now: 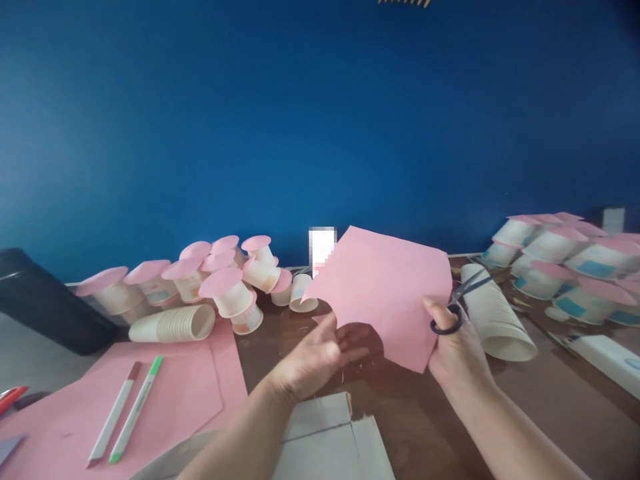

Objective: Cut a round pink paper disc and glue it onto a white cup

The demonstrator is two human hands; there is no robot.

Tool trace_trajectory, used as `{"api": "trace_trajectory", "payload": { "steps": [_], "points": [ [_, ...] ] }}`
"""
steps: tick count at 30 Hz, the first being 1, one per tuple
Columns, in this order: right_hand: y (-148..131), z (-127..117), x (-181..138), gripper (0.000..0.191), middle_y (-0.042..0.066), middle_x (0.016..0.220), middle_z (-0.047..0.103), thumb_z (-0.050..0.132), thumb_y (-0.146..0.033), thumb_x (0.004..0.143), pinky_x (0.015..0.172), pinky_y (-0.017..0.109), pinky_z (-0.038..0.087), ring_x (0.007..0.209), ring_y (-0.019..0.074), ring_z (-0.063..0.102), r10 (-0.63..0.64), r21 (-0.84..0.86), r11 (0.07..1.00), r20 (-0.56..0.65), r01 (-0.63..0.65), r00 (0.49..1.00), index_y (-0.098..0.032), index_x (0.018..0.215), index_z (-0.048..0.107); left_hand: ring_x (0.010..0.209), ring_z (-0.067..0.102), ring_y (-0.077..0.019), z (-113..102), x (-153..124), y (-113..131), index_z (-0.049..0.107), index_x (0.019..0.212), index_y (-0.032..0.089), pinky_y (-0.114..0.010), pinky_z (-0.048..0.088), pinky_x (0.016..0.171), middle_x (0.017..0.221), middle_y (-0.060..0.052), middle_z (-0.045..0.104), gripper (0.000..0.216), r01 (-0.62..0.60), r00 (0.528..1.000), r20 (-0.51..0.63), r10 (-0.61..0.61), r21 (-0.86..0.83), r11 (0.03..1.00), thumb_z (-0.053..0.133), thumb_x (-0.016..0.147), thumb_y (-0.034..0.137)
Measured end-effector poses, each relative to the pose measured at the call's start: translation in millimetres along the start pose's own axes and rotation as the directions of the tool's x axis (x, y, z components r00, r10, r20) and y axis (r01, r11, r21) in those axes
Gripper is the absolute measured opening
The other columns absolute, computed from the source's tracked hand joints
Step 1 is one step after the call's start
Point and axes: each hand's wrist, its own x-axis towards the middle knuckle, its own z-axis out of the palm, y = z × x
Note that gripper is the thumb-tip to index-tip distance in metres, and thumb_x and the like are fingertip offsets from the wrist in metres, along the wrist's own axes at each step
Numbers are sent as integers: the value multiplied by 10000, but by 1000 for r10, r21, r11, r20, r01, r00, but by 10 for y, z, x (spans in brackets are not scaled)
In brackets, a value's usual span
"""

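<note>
A pink sheet of paper (pixel 385 287) with curved cut-outs along its left and lower edges is held up above the table. My right hand (pixel 457 350) pinches its lower right part under the thumb. That same hand also carries scissors (pixel 446 321); their dark handle loop sits at the thumb and the blades point up and right. My left hand (pixel 320 353) is at the sheet's lower left edge, fingers stretched out and apart; whether the thumb touches the paper is unclear. Below the hands lies a piece of white cardboard (pixel 330 443).
Paper cups with pink tops (pixel 227 293) stand stacked at the left, and more topped cups (pixel 557 240) at the right. Nested cup stacks (pixel 173 325) (pixel 495 313) lie on both sides. Two markers (pixel 136 410) rest on pink sheets (pixel 200 387). A blue wall (pixel 320 120) rises behind.
</note>
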Motion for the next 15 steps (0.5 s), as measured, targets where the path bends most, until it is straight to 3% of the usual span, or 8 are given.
{"api": "trace_trajectory", "payload": {
  "steps": [1, 3, 6, 11, 15],
  "points": [
    [9, 20, -39, 298, 23, 911, 729, 729, -311, 726, 633, 323, 502, 769, 227, 670, -5, -33, 999, -10, 4, 1000, -252, 1008, 653, 1091, 578, -269, 43, 1, -76, 639, 935, 181, -415, 427, 977, 1071, -102, 641, 428, 43, 999, 9, -44, 61, 997, 843, 598, 348],
    [47, 58, -129, 288, 23, 903, 730, 738, -320, 726, 614, 304, 488, 747, 216, 664, 14, -73, 997, 9, -13, 1000, -252, 991, 648, 984, 623, -275, 114, -4, -204, 658, 939, 145, -398, 463, 901, 999, -135, 671, 431, 106, 991, -92, -94, 144, 984, 831, 610, 365],
    [147, 103, -254, 340, 14, 945, 732, 754, -339, 720, 617, 293, 484, 742, 207, 664, 80, -69, 995, 123, -71, 989, -268, 1031, 633, 885, 655, -312, 182, -12, -307, 691, 874, 89, -413, 492, 819, 853, -173, 700, 465, 174, 955, -258, -149, 80, 981, 762, 659, 496],
    [262, 136, -339, 391, 30, 978, 731, 778, -394, 691, 688, 307, 493, 841, 238, 655, 114, -148, 986, 224, -82, 968, -247, 1028, 645, 893, 664, -311, 201, 19, -295, 697, 922, 97, -402, 499, 824, 801, -133, 714, 500, 47, 888, -458, -48, -15, 999, 812, 599, 460],
    [213, 116, -334, 297, 27, 1033, 713, 750, -399, 721, 791, 321, 479, 973, 257, 613, 129, -252, 966, 296, -53, 946, -253, 969, 677, 844, 672, -288, 125, 56, -198, 684, 947, 75, -384, 512, 782, 833, -138, 715, 489, -44, 856, -515, 36, -3, 999, 825, 601, 391]
  ]
}}
